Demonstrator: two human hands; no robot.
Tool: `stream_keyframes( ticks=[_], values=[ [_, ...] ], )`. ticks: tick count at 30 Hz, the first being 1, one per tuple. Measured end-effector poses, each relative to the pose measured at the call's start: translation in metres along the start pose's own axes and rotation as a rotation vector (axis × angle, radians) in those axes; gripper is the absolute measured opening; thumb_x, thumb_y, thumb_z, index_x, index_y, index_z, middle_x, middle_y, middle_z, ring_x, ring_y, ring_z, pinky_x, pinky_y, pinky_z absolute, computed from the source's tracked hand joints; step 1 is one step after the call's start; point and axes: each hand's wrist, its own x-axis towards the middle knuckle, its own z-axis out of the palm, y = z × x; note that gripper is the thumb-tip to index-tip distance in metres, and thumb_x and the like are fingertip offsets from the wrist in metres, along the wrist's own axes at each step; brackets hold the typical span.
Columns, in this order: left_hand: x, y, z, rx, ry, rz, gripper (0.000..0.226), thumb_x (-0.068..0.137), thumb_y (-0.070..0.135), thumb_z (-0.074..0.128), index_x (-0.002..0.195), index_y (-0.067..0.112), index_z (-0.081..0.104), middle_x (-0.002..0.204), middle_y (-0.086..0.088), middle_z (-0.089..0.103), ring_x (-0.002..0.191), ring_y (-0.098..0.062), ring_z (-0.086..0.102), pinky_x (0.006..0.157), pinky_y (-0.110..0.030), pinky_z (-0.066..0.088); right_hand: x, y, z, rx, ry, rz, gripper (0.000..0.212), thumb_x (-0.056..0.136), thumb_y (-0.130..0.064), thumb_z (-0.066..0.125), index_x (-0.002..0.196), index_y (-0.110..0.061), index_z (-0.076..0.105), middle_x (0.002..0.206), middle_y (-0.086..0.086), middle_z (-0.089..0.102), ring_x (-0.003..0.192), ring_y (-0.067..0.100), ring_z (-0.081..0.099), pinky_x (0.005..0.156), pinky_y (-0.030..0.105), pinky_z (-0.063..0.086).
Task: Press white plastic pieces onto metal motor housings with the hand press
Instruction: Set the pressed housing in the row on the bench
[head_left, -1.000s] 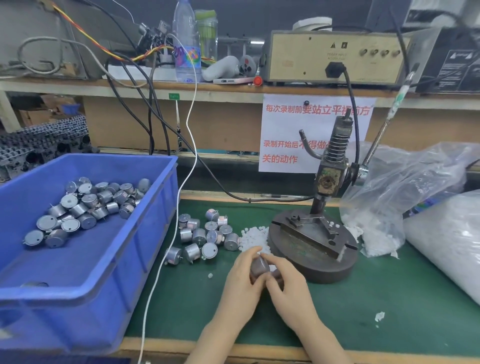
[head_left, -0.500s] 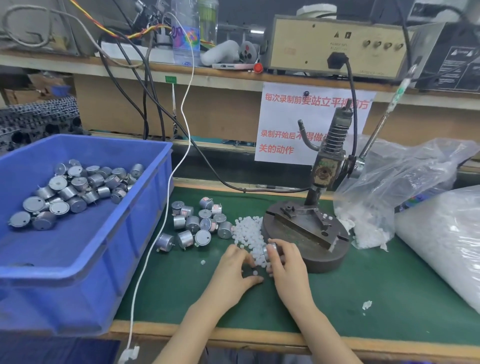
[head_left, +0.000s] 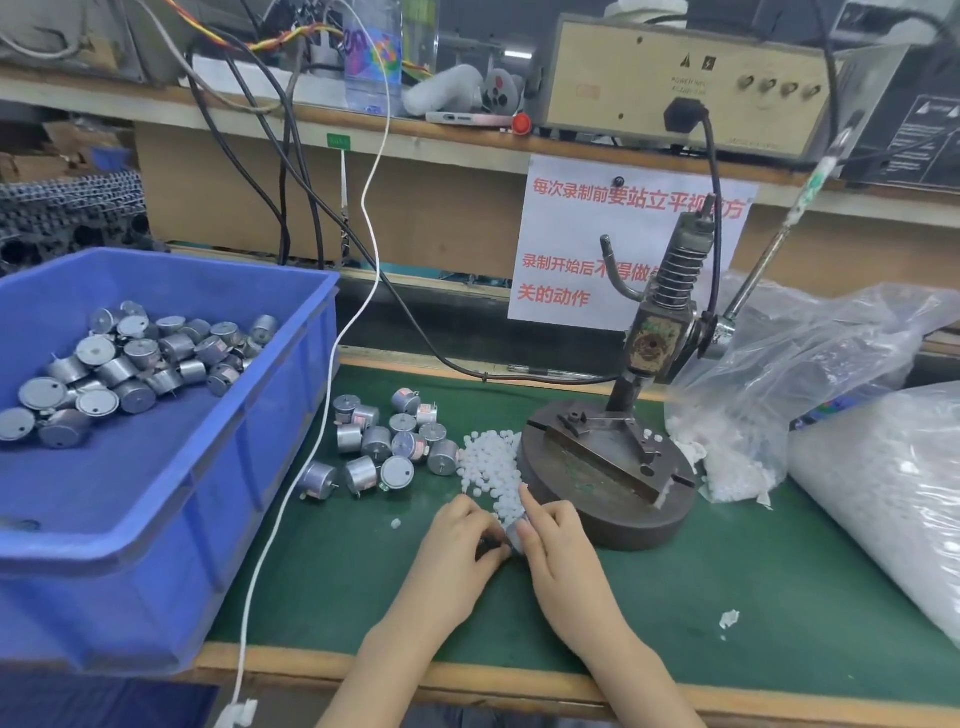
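Observation:
My left hand (head_left: 460, 540) and my right hand (head_left: 558, 540) meet on the green mat just in front of the pile of small white plastic pieces (head_left: 491, 467). My right hand holds a metal motor housing (head_left: 515, 535) between thumb and fingers. My left hand's fingers curl against that housing; whether they pinch a white piece is hidden. The hand press (head_left: 608, 467) stands right behind my right hand, its round base bare. Several loose motor housings (head_left: 387, 441) lie left of the white pile.
A blue bin (head_left: 171, 467) with several motor housings stands at the left. Clear bags of white pieces (head_left: 883, 467) fill the right side. The press lever (head_left: 779, 244) slants up to the right. A white cable (head_left: 311, 441) runs down the bin's edge.
Both hands slid forward from the near mat to the edge of the white pile, keeping the motor housing between them. The camera view dropped and drew closer.

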Motion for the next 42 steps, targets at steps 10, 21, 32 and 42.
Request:
stream_keyframes(
  ticks=[10, 21, 32, 42],
  values=[
    [0.0004, 0.0001, -0.0077, -0.126, -0.043, -0.034, 0.034, 0.075, 0.018, 0.076, 0.106, 0.016, 0.061, 0.092, 0.016, 0.039, 0.076, 0.006, 0.044, 0.068, -0.004, 0.035, 0.0049, -0.0019, 0.0024, -0.076, -0.081, -0.024, 0.047, 0.101, -0.023, 0.033, 0.146, -0.017, 0.022, 0.108, -0.003, 0.034, 0.091, 0.008, 0.041, 0.074, 0.017, 0.031],
    [-0.0024, 0.0026, -0.0085, -0.135, -0.049, -0.009, 0.034, 0.077, 0.017, 0.073, 0.109, 0.017, 0.06, 0.094, 0.015, 0.037, 0.078, 0.008, 0.042, 0.069, -0.002, 0.033, 0.0072, 0.0009, 0.0065, -0.168, -0.092, -0.003, 0.049, 0.1, -0.027, 0.036, 0.147, -0.021, 0.022, 0.115, 0.0, 0.037, 0.101, 0.016, 0.05, 0.069, 0.02, 0.024],
    [-0.0026, -0.0001, -0.0063, -0.123, -0.05, -0.021, 0.03, 0.079, 0.014, 0.07, 0.107, 0.016, 0.059, 0.096, 0.012, 0.038, 0.078, 0.007, 0.042, 0.069, -0.004, 0.034, 0.0069, 0.0012, 0.0061, -0.226, -0.105, -0.012, 0.05, 0.1, -0.033, 0.033, 0.147, -0.024, 0.018, 0.122, -0.002, 0.036, 0.105, 0.018, 0.049, 0.081, 0.029, 0.036],
    [-0.0029, 0.0013, -0.0094, -0.187, -0.021, -0.059, 0.048, 0.077, -0.015, 0.04, 0.114, 0.01, 0.059, 0.101, 0.007, 0.042, 0.087, 0.008, 0.047, 0.077, -0.002, 0.033, 0.0086, -0.0055, 0.0071, -0.366, -0.116, -0.111, 0.05, 0.1, -0.034, 0.032, 0.147, -0.02, 0.022, 0.122, 0.003, 0.035, 0.096, 0.019, 0.051, 0.072, 0.021, 0.034]
  ],
)
